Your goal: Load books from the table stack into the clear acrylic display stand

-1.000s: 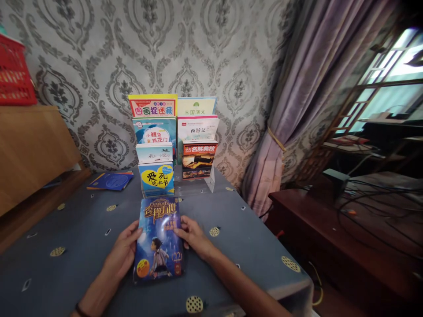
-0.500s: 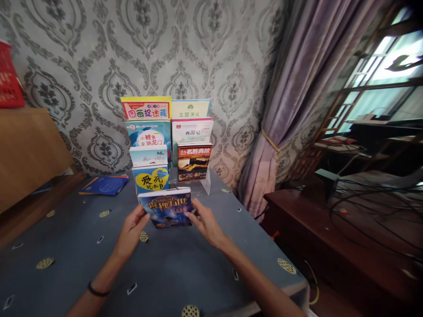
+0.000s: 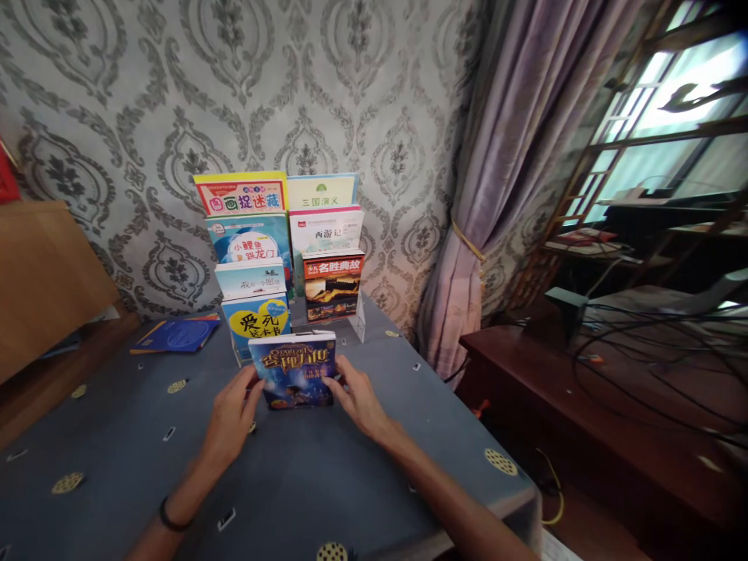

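Observation:
A dark blue book [image 3: 298, 372] with gold lettering stands nearly upright between my two hands, cover facing me. My left hand [image 3: 237, 401] grips its left edge, thumb in front. On the opposite edge, my right hand [image 3: 356, 393] is closed the same way. Just behind it, a blue book with a yellow heart [image 3: 259, 315] occupies the lowest left tier of a display rack [image 3: 360, 319]. Above that are a pale blue book [image 3: 250, 280], a teal book [image 3: 225, 234] and a yellow-edged book [image 3: 242, 195]. The right column includes a red-and-black book [image 3: 333, 288].
Blue booklets [image 3: 175, 335] lie flat on the patterned grey tablecloth [image 3: 280, 491], left of the rack. A wooden box [image 3: 47, 273] is at the far left. Past the table's right edge stands a reddish-brown desk [image 3: 526, 374] with tangled black cables [image 3: 631, 351]. A purple curtain [image 3: 496, 156] hangs behind.
The dark blue book has tipped more upright, and its top left corner sits further from the rack's lowest left book. Both hands keep their hold. The view has shifted slightly right.

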Demonstrator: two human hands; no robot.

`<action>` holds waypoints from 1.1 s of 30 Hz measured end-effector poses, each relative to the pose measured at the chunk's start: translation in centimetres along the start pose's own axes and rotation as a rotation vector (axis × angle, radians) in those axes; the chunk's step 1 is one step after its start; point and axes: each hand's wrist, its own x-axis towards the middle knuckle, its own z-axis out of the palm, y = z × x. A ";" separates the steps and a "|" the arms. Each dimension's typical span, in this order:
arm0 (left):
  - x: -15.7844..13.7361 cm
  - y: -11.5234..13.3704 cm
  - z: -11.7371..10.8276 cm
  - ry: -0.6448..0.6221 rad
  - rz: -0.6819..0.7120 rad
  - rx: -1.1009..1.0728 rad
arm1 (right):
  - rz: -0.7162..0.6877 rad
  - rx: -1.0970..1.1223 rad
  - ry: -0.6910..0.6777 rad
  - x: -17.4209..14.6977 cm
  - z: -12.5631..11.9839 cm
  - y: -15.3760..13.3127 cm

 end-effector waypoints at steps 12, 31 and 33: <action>8.7 3.5 3.7 0.211 0.240 0.264 | -0.161 -0.056 0.289 6.8 -4.7 3.0; 13.6 3.1 8.9 0.172 0.185 0.307 | -0.078 -0.108 0.323 10.2 -6.6 7.9; 13.7 3.2 9.0 0.178 0.180 0.300 | -0.085 -0.098 0.325 10.3 -6.8 7.7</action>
